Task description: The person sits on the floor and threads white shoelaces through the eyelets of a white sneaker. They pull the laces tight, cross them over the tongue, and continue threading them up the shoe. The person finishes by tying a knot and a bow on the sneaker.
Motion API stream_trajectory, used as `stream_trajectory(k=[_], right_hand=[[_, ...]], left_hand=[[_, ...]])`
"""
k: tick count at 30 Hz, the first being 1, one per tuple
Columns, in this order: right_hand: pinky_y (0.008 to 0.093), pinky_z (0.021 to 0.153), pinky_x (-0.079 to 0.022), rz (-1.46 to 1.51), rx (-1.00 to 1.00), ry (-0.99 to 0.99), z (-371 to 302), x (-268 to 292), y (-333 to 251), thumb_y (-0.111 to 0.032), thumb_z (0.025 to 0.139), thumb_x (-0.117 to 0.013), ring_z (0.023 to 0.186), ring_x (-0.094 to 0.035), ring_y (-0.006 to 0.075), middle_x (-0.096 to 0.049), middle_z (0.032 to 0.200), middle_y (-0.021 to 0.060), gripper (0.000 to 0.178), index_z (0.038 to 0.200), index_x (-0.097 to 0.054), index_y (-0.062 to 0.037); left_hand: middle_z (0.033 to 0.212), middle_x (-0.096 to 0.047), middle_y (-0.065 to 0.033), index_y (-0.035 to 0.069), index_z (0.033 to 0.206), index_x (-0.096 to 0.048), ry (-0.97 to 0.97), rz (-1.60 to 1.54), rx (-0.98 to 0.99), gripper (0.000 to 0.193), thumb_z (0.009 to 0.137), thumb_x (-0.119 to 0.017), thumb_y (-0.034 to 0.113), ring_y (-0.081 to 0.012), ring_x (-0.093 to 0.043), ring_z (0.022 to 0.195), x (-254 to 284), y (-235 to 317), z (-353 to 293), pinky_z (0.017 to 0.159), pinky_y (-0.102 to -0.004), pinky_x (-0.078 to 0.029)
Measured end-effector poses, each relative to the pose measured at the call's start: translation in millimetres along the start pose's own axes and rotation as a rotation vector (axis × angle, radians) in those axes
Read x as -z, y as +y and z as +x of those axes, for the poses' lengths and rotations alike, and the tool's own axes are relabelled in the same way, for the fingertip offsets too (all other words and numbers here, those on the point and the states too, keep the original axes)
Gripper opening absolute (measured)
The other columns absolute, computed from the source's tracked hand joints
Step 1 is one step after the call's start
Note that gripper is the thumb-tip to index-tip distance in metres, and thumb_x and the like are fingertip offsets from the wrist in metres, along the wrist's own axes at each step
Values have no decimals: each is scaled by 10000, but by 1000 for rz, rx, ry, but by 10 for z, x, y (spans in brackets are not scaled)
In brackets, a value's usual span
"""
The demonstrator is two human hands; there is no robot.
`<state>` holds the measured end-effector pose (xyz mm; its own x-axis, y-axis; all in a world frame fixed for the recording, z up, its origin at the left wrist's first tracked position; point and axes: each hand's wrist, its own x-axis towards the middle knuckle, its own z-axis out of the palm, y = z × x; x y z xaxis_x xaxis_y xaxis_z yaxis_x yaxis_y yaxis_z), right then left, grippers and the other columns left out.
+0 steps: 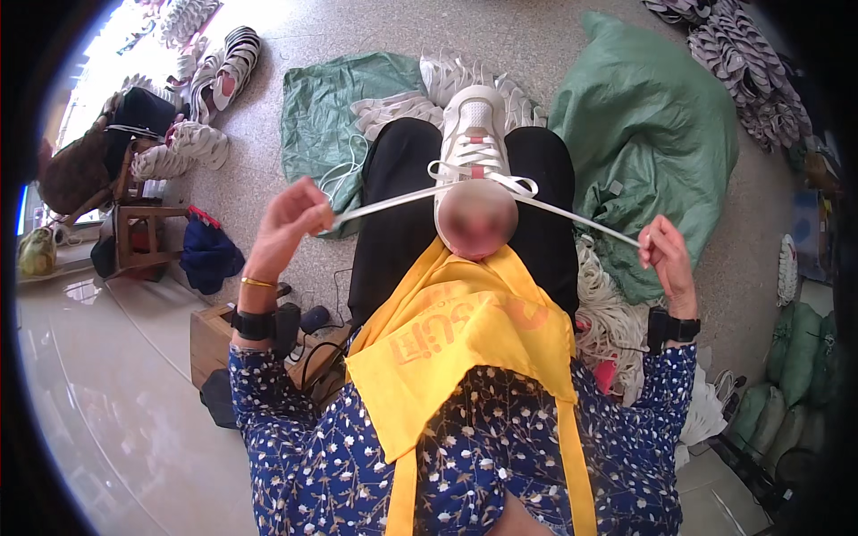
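A white sneaker [474,121] with a small reddish patch rests between my knees. A round blurred patch hides its near part. White laces run across it, with small loops standing out on both sides. My left hand [290,219] pinches one stretch of white shoelace [389,205], off to the left of the shoe. On the other side, my right hand [666,255] is closed on another stretch of lace, which runs down to it from the shoe. Both stretches are drawn out nearly straight. A yellow apron [456,330] covers my lap.
Green sacks [643,134] lie on the floor ahead and to the right. Bundles of white laces [603,308] sit by my right leg. Strung shoe parts [746,71] lie at the far right, more at the far left. A wooden stool [143,234] and a wooden box [210,344] stand left.
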<state>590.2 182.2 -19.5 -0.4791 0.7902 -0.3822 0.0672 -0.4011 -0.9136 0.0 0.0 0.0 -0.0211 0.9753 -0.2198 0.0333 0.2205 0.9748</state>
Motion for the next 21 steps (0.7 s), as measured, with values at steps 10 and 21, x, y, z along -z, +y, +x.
stream_trajectory(k=[10, 21], right_hand=[[239, 545, -470, -579, 369, 107, 454, -1442, -255, -37, 892, -751, 615, -584, 54, -654, 870, -2, 165, 1039, -675, -25], [236, 569, -471, -768, 688, -73, 780, -1942, -359, -2, 880, -720, 652, -584, 83, -669, 967, 28, 117, 975, -652, 2]], left_hand=[[710, -600, -35, 32, 939, -604, 242, 644, -336, 169, 920, -739, 133, -145, -549, 602, -1130, 294, 638, 576, -299, -448], [930, -536, 15, 8, 903, -553, -17, 63, -121, 104, 951, -620, 72, -75, -506, 879, -1202, 179, 868, 804, -241, -425]])
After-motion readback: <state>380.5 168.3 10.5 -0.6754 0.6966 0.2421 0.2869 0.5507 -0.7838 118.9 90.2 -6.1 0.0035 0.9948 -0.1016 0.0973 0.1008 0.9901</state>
